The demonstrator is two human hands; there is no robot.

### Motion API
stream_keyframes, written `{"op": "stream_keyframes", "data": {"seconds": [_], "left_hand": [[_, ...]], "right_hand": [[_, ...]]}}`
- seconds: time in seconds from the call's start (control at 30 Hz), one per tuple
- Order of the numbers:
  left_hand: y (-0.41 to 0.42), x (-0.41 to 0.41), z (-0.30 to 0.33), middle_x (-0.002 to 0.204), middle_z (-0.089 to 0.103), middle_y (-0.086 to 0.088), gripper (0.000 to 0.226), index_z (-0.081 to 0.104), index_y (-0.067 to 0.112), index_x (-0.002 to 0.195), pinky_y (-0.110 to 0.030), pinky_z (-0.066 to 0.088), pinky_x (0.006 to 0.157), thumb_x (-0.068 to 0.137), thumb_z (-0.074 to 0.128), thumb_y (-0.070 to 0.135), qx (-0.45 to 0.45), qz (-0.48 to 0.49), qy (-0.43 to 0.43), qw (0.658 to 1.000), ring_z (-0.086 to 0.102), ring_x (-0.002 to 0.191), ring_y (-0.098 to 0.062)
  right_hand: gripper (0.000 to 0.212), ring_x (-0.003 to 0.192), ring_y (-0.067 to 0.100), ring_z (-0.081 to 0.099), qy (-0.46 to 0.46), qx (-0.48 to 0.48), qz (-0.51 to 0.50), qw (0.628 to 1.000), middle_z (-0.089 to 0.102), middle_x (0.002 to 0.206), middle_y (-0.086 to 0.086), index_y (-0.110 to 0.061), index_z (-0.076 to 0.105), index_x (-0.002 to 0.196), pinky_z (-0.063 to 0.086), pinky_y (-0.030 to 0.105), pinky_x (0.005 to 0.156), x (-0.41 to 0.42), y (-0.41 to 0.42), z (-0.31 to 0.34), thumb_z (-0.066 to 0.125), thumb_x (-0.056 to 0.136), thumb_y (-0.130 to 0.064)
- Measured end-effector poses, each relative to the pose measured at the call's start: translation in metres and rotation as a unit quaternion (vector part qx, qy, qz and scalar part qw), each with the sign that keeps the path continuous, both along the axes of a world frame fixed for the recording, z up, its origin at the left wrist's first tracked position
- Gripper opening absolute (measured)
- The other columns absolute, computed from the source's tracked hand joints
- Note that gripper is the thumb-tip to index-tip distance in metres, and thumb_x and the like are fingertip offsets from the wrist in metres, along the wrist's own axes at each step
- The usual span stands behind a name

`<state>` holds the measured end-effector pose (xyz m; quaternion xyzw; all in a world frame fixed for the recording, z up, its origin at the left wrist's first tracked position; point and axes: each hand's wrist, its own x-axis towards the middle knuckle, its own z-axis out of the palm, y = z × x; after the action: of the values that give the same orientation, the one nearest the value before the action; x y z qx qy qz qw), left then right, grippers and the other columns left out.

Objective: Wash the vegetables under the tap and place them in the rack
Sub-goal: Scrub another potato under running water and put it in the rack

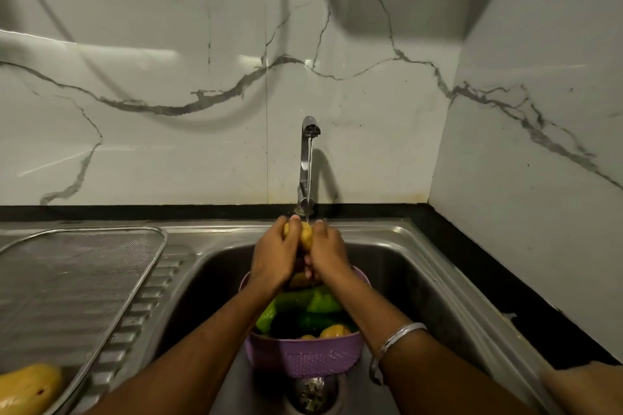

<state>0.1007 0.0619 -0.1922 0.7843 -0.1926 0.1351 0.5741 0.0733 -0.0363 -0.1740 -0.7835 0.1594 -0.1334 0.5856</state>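
Both hands are up under the tap (308,158) at the far edge of the sink (397,266), with a thin stream of water (309,178) landing right on the potato (305,235) they're holding. The left hand (273,258) has its grip wrapped round the left side of the potato, fingers curled over the top, and the right hand (327,254) has its grip curled round the right side, so it's pinched between the two.

Directly below the hands and forearms sits a purple basket (303,355) in the sink basin, right over the drain (312,392). The arms cover a good part of it, but you can see green peppers (322,301), something darker green under them, and a couple more yellowish potatoes (333,330) near the front rim.

Off to the left, on the ribbed draining board, there's a mesh rack (77,283) with one big yellow vegetable (28,387) lying in its near corner, only partly in view.

The right wrist has silver bangles (399,337). The black desk (499,280) runs round the sink on the right and along the back, with marble-look wall tiles (168,94) behind it.
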Motion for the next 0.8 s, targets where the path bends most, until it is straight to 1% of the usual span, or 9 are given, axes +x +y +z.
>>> {"op": "stream_keyframes", "data": {"seconds": [0.1,0.2,0.27,0.3,0.33,0.43,0.53,0.63,0.8], "left_hand": [[0.002,-0.005,0.003,0.080,0.062,0.003,0.021,0.050,0.027,0.096,-0.024,0.045,0.064,0.107,0.038,0.040,0.093,-0.013,-0.119,0.988,0.060,0.074,-0.010],[0.002,-0.007,0.001,0.086,0.061,0.004,0.018,0.050,0.024,0.102,-0.020,0.044,0.066,0.108,0.038,0.036,0.109,-0.047,-0.128,0.985,0.059,0.078,-0.009],[-0.001,-0.003,-0.002,0.089,0.062,-0.002,0.023,0.053,0.020,0.099,-0.022,0.045,0.068,0.109,0.036,0.030,0.054,-0.053,-0.058,0.995,0.060,0.081,-0.014],[-0.003,0.000,-0.002,0.090,0.062,-0.006,0.027,0.055,0.018,0.096,-0.024,0.046,0.069,0.110,0.034,0.028,0.027,-0.048,-0.014,0.998,0.060,0.082,-0.018],[-0.004,0.002,-0.001,0.089,0.061,-0.008,0.031,0.056,0.017,0.092,-0.026,0.046,0.067,0.110,0.032,0.028,0.011,-0.044,0.029,0.999,0.058,0.080,-0.021],[-0.006,0.007,0.004,0.078,0.057,-0.012,0.043,0.055,0.011,0.090,-0.029,0.044,0.057,0.110,0.028,0.038,-0.049,-0.055,0.199,0.977,0.053,0.066,-0.021],[0.001,0.006,0.007,0.065,0.060,-0.012,0.068,0.061,0.009,0.089,-0.024,0.045,0.053,0.102,0.027,0.065,-0.053,-0.071,0.342,0.935,0.053,0.054,-0.021],[0.005,0.009,0.004,0.076,0.068,-0.016,0.083,0.069,0.005,0.101,-0.032,0.052,0.067,0.088,0.040,0.082,-0.063,-0.103,0.359,0.926,0.061,0.066,-0.026],[0.005,-0.001,0.010,0.097,0.067,-0.019,0.027,0.062,0.009,0.112,-0.033,0.057,0.062,0.101,0.055,0.032,-0.164,-0.125,0.324,0.923,0.067,0.075,-0.027]], "right_hand": [[0.050,0.034,0.012,0.037,0.133,0.233,0.052,0.962,0.043,0.049,0.000,-0.013,0.054,0.070,0.027,0.018,0.036,-0.007,-0.009,0.012,0.036,0.106,-0.043],[0.050,0.032,0.010,0.032,0.158,0.301,0.053,0.939,0.039,0.048,-0.001,-0.016,0.047,0.062,0.022,0.016,0.033,-0.006,-0.013,0.007,0.034,0.105,-0.039],[0.048,0.046,0.017,0.054,0.115,0.191,0.012,0.975,0.057,0.063,0.007,-0.010,0.058,0.076,0.045,0.025,0.042,0.000,-0.009,0.004,0.032,0.105,-0.038],[0.047,0.065,0.023,0.063,0.077,0.076,-0.023,0.994,0.065,0.079,0.011,-0.008,0.064,0.089,0.054,0.033,0.059,0.000,-0.007,0.002,0.031,0.106,-0.037],[0.046,0.080,0.024,0.063,0.039,-0.048,-0.057,0.996,0.064,0.090,0.010,-0.008,0.065,0.099,0.052,0.036,0.072,-0.002,-0.007,0.002,0.030,0.108,-0.036],[0.043,0.075,0.016,0.049,-0.081,-0.304,-0.062,0.947,0.049,0.077,-0.003,-0.015,0.059,0.093,0.035,0.029,0.070,-0.019,-0.006,0.009,0.025,0.111,-0.034],[0.037,0.074,0.016,0.056,-0.130,-0.425,-0.006,0.896,0.055,0.079,-0.003,-0.019,0.056,0.104,0.044,0.033,0.070,-0.021,-0.008,0.004,0.023,0.111,-0.037],[0.032,0.080,0.019,0.061,-0.143,-0.376,0.014,0.915,0.061,0.087,0.000,-0.021,0.051,0.111,0.048,0.037,0.071,-0.013,-0.011,-0.007,0.028,0.110,-0.042],[0.040,0.094,0.024,0.069,-0.098,-0.076,-0.005,0.992,0.070,0.100,0.004,-0.017,0.067,0.110,0.058,0.044,0.085,0.003,-0.015,-0.018,0.044,0.105,-0.050]]}}
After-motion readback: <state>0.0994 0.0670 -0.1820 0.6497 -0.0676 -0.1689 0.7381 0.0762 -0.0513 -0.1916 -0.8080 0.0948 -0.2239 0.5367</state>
